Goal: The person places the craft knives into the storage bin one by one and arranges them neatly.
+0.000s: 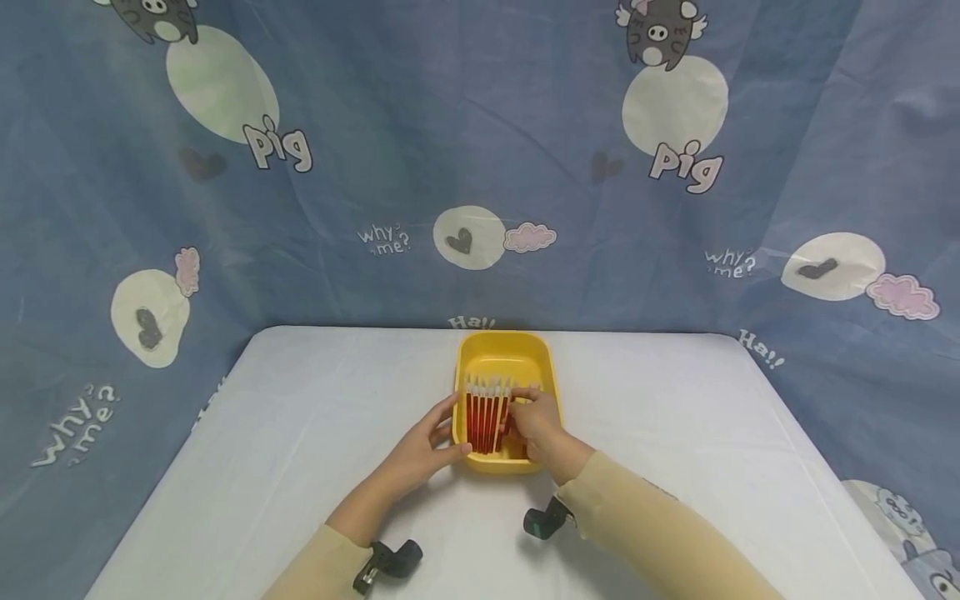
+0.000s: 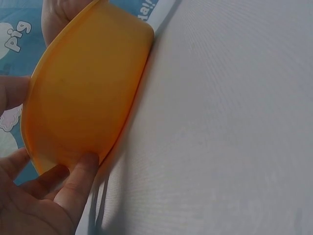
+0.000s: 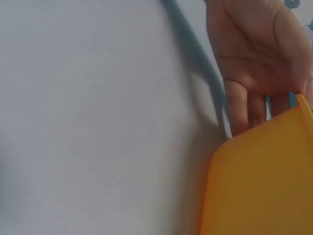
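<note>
A yellow tray [image 1: 504, 350] lies on the white table. Inside it, several thin red-handled sticks with white tips, apparently paintbrushes [image 1: 482, 421], lie side by side, tips toward the far end. My left hand [image 1: 423, 450] holds the tray's near left side, thumb at the rim; in the left wrist view the fingers [image 2: 80, 181] press against the outer wall. Reaching over the right rim, my right hand [image 1: 537, 421] pinches at the rightmost paintbrush of the row. Its fingertips are partly hidden, and in the right wrist view the tray wall [image 3: 264, 181] covers them.
The white table [image 1: 337, 383] spreads around the tray. Behind it hangs a blue printed cloth [image 1: 525, 167]. Dark wrist-worn devices [image 1: 397, 560] sit at both sleeves, near the table surface.
</note>
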`<state>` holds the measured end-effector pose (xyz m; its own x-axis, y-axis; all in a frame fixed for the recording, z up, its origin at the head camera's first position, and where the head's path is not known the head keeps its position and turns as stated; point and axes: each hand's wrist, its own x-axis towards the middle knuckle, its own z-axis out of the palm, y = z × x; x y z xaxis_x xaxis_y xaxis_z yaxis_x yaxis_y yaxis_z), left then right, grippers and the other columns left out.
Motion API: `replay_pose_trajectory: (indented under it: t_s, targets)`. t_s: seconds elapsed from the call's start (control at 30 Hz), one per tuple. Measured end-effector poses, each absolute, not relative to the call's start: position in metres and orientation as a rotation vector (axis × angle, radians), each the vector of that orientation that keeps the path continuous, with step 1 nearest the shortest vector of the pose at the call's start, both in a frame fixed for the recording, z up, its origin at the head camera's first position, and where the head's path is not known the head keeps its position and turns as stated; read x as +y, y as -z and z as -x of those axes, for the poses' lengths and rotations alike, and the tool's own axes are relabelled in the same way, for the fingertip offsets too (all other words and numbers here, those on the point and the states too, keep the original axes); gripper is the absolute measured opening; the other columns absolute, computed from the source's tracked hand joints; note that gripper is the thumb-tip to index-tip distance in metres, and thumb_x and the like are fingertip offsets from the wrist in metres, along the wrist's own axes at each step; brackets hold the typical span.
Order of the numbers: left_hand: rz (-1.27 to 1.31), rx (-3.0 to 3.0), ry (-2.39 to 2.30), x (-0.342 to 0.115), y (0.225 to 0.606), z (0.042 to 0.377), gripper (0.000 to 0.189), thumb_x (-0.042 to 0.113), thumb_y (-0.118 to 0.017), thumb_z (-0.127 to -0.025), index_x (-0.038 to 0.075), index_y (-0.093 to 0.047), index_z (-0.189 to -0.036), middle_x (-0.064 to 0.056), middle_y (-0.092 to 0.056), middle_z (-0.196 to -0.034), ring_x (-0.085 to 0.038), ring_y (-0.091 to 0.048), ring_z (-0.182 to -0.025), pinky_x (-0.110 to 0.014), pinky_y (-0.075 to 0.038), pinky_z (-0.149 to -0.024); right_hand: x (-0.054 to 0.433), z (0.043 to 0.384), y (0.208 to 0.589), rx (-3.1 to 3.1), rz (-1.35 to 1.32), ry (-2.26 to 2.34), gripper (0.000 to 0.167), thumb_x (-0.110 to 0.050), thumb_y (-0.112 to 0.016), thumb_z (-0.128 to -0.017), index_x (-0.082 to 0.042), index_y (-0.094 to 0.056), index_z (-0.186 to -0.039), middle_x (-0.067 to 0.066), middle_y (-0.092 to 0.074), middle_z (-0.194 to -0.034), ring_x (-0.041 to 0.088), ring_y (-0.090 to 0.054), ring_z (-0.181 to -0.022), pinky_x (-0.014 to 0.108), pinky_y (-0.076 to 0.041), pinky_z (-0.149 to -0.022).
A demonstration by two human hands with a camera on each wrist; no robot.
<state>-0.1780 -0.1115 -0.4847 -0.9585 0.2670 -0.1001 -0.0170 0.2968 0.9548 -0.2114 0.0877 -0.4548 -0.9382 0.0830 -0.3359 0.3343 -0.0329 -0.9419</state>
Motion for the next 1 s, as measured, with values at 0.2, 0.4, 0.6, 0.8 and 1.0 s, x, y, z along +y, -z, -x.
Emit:
replay_pose_trajectory:
  t_s: [0.2,0.4,0.6,0.8,1.0]
  targets:
    - [-0.201,2.331,-1.711,-0.1121,0.4843,0.1776,0.09,0.028,-0.082,-0.085,0.031,-0.03,-0.158,-0.009,-0.034,-0.16,-0.036,-0.045,-0.138,-0.061,-0.04,-0.107,0.0849,0.212,0.4582,2.119,-0.457,2.068,0.039,0.003,-0.049,-0.099,0.008,-0.051,-0.137,0.025,-0.064,-0.098,0.014,-0.058,-0.053,0.022,-0.049,-0.049]
    - [-0.2,2.329,-1.712,-0.1126,0.4855,0.178,0.09,0.028,-0.082,-0.085,0.03,-0.03,-0.158,-0.011,-0.034,-0.16,-0.037,-0.045,-0.138,-0.06,-0.04,-0.107,0.0811,0.2115,0.4591,2.164,-0.472,2.051,0.037,0.005,-0.048,-0.097,0.012,-0.052,-0.134,0.022,-0.064,-0.09,0.014,-0.055,-0.051,0.023,-0.05,-0.05]
    - [-0.209,2.341,-1.7,-0.1115,0.4837,0.1772,0.09,0.027,-0.081,-0.086,0.027,-0.029,-0.159,-0.013,-0.034,-0.16,-0.038,-0.045,-0.138,-0.06,-0.041,-0.107,0.0814,0.2111,0.4579,2.151,-0.482,2.058,0.036,0.006,-0.046,-0.098,0.013,-0.052,-0.133,0.017,-0.06,-0.082,0.014,-0.052,-0.051,0.023,-0.05,-0.049]
    - [-0.202,2.342,-1.711,-0.1101,0.4836,0.1777,0.09,0.027,-0.081,-0.086,0.027,-0.029,-0.159,-0.013,-0.035,-0.16,-0.038,-0.045,-0.138,-0.059,-0.041,-0.107,0.0827,0.2101,0.4571,2.21,-0.492,2.023,0.033,0.005,-0.048,-0.099,0.012,-0.055,-0.131,0.024,-0.062,-0.104,0.014,-0.054,-0.06,0.023,-0.05,-0.054]
    - [-0.197,2.346,-1.702,-0.1101,0.4832,0.1779,0.089,0.028,-0.081,-0.086,0.029,-0.029,-0.158,-0.012,-0.035,-0.16,-0.038,-0.044,-0.138,-0.06,-0.041,-0.107,0.0837,0.2085,0.4547,2.278,-0.473,1.95,0.034,0.003,-0.048,-0.101,0.009,-0.055,-0.133,0.027,-0.057,-0.127,0.02,-0.057,-0.085,0.024,-0.05,-0.069]
